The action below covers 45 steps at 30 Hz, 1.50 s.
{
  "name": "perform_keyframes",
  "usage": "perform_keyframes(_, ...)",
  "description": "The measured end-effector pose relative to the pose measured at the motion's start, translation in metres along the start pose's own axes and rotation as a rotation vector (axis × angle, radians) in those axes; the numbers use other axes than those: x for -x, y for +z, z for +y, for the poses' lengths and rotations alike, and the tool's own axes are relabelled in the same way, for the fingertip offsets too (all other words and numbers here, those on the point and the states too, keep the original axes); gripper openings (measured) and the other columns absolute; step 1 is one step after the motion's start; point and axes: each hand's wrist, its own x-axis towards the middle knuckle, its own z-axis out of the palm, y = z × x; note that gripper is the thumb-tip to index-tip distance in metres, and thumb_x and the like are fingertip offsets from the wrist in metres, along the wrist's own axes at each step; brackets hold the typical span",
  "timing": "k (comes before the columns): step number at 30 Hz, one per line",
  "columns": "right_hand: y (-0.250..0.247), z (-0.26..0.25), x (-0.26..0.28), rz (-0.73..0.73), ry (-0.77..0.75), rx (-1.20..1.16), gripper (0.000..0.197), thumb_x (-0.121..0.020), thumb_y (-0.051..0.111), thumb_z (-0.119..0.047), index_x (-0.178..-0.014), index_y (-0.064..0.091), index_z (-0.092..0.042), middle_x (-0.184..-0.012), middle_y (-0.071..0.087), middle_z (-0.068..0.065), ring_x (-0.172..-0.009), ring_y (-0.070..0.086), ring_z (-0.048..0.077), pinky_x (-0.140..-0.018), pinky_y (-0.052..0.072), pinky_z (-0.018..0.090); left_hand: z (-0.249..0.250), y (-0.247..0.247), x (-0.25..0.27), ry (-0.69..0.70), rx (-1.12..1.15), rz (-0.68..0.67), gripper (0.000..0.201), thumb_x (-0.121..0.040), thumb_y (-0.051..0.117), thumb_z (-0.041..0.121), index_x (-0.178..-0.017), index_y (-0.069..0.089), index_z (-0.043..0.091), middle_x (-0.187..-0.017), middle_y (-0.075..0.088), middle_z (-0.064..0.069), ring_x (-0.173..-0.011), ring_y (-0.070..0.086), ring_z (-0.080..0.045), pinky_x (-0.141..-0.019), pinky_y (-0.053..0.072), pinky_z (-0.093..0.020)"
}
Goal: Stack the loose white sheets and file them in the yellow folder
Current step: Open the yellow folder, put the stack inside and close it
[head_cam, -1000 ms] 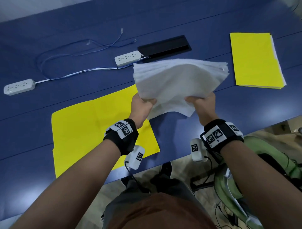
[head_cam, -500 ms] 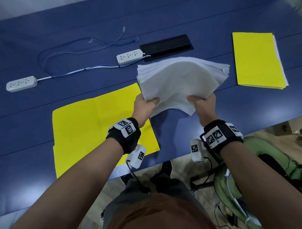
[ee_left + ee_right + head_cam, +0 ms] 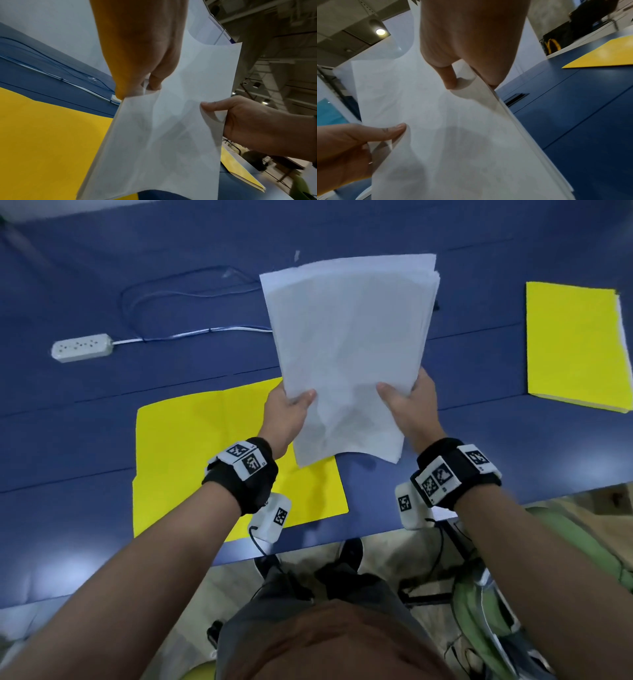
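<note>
A thick stack of white sheets (image 3: pixel 349 347) is held upright above the blue table, its lower edge near me. My left hand (image 3: pixel 287 414) pinches its left side, thumb on the front face. My right hand (image 3: pixel 409 405) pinches the right side the same way. Both wrist views show the stack (image 3: pixel 164 135) (image 3: pixel 453 135) between thumb and fingers of each hand. An open yellow folder (image 3: pixel 191 457) lies flat on the table under and to the left of the stack.
A closed yellow folder (image 3: pixel 575 347) with white sheets inside lies at the far right. A white power strip (image 3: pixel 82 347) with a blue-white cable (image 3: pixel 191 333) sits at the back left. The table's near edge (image 3: pixel 342 537) runs just below my wrists.
The stack was drooping forward and lying low; both hands have now raised it and tipped it upright, so it hides the second power strip and the black panel.
</note>
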Motion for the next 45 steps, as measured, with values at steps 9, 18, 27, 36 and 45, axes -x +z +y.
perform_keyframes(9,0.084,0.011,-0.002,-0.185,0.090,0.165,0.039,-0.084,0.073,-0.013,-0.114,0.049,-0.018,-0.100,0.059,-0.012,-0.095,0.060,0.011,-0.082,0.048,0.026,-0.034,-0.088,-0.003,-0.114,-0.082,0.081,0.043,-0.090,0.067,0.018,-0.132,0.057,0.019,-0.124,0.068,0.002,-0.111,0.066,-0.019,-0.097,0.053,-0.045)
perform_keyframes(18,0.137,0.057,-0.002,-0.348,0.334,0.323,0.051,-0.084,0.073,-0.014,-0.127,0.045,-0.009,-0.117,0.053,-0.002,-0.110,0.055,0.018,-0.096,0.048,0.036,-0.089,-0.127,-0.016,-0.413,-0.219,0.090,0.053,-0.089,0.069,0.025,-0.134,0.045,0.009,-0.131,0.057,-0.006,-0.117,0.057,-0.028,-0.101,0.049,-0.048)
perform_keyframes(27,0.158,0.084,-0.001,-0.331,0.448,0.437,0.045,-0.087,0.069,-0.013,-0.124,0.045,-0.006,-0.112,0.055,0.001,-0.100,0.055,0.020,-0.082,0.046,0.032,-0.119,-0.131,-0.025,-0.531,-0.351,0.056,0.044,-0.102,0.044,0.018,-0.141,0.034,-0.001,-0.137,0.047,-0.021,-0.124,0.049,-0.041,-0.097,0.045,-0.049)
perform_keyframes(36,0.168,0.089,-0.005,-0.278,0.440,0.517,0.047,-0.085,0.069,-0.012,-0.125,0.044,-0.005,-0.105,0.054,0.001,-0.094,0.053,0.020,-0.076,0.041,0.029,-0.127,-0.135,-0.026,-0.433,-0.480,0.031,0.040,-0.099,0.050,0.013,-0.132,0.032,-0.001,-0.119,0.057,-0.022,-0.100,0.059,-0.037,-0.071,0.043,-0.036)
perform_keyframes(45,0.167,0.084,-0.003,-0.251,0.433,0.445,0.041,-0.092,0.053,-0.005,-0.129,0.039,-0.010,-0.107,0.054,-0.002,-0.095,0.054,0.019,-0.075,0.041,0.027,-0.119,-0.134,-0.024,-0.332,-0.427,0.025,0.030,-0.099,0.047,0.005,-0.126,0.035,0.001,-0.118,0.056,-0.015,-0.096,0.053,-0.025,-0.078,0.043,-0.033)
